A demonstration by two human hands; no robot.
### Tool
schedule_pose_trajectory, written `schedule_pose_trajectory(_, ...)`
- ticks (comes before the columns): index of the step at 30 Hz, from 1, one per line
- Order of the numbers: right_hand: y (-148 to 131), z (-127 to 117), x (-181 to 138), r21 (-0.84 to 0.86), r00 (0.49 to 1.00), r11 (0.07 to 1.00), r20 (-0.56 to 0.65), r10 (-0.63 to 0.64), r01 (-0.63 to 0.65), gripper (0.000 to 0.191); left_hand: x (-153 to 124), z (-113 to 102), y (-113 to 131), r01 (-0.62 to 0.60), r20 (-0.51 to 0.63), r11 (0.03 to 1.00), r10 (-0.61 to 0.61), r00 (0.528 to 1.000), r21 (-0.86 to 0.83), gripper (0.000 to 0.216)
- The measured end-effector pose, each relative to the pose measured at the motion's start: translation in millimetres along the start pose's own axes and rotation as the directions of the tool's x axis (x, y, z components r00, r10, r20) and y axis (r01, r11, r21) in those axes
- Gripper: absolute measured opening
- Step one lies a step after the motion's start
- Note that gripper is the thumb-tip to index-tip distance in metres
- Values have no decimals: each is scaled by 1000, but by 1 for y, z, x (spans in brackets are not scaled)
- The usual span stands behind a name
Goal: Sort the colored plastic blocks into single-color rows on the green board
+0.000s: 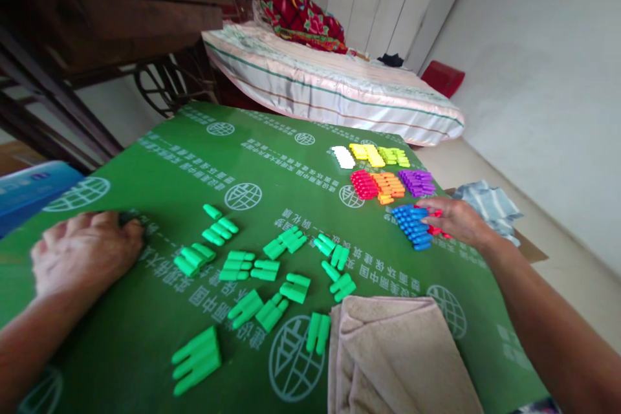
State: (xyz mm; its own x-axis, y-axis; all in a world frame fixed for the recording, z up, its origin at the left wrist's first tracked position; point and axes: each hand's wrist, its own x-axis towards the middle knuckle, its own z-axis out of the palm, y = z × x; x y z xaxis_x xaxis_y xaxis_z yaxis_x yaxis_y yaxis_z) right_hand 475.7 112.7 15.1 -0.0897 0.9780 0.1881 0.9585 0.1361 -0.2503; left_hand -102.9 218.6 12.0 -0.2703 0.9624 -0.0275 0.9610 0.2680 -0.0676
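The right hand [460, 216], fingers bent over red pieces [440, 232], its grip impossible to tell, is nearer the blue pieces [411, 226], lying lengthwise left to right just left of it on the tabletop [303, 187]; the left hand [87, 246], loosely curled, contents unclear, lies well left.

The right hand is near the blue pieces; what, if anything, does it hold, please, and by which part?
The right hand is at red pieces beside blue pieces; whether it grips any, and where, cannot be told.
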Motion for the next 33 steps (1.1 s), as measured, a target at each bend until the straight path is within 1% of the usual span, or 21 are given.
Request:
schedule_pose_trajectory(5, -3, -2, 0, -11, 998, 999, 38, -40, 41, 30, 2, 1, -1, 1, -8, 1000, -1, 1000, 10, 76)
schedule_pose_trajectory(9, -8, -6, -1, 14, 996, 999, 85, -40, 39, 31, 5, 4, -4, -3, -7, 1000, 3, 1000, 11, 74)
schedule_pose_trajectory(13, -7, -6, -2, 33, 994, 999, 101, -43, 39, 31, 6, 6, -6, -16, -21, 1000, 16, 1000, 3, 74)
schedule_pose_trajectory(16, -4, -4, -2, 24, 994, 999, 98, -38, 35, 30, 5, 6, -5, -15, -29, 1000, 15, 999, -1, 74)
schedule_pose_trajectory(20, -2, -5, -2, 11, 994, 999, 100, -38, 37, 30, 4, 3, -4, -1, -6, 1000, 1, 1000, 5, 74)
schedule_pose_trajectory(25, 3, -4, 0, -2, 994, 997, 83, -71, 71, 29, 5, 3, -3, 1, 2, 1000, -1, 1000, 14, 73)
schedule_pose_trajectory(29, 8, -1, 0, -7, 995, 997, 76, -71, 72, 30, 5, 3, -3, 4, -2, 1000, -4, 1000, 12, 73)
schedule_pose_trajectory(33, 6, -2, 0, -4, 996, 998, 64, -69, 69, 31, 0, 0, -1, -1, -5, 1000, 1, 1000, 1, 75)
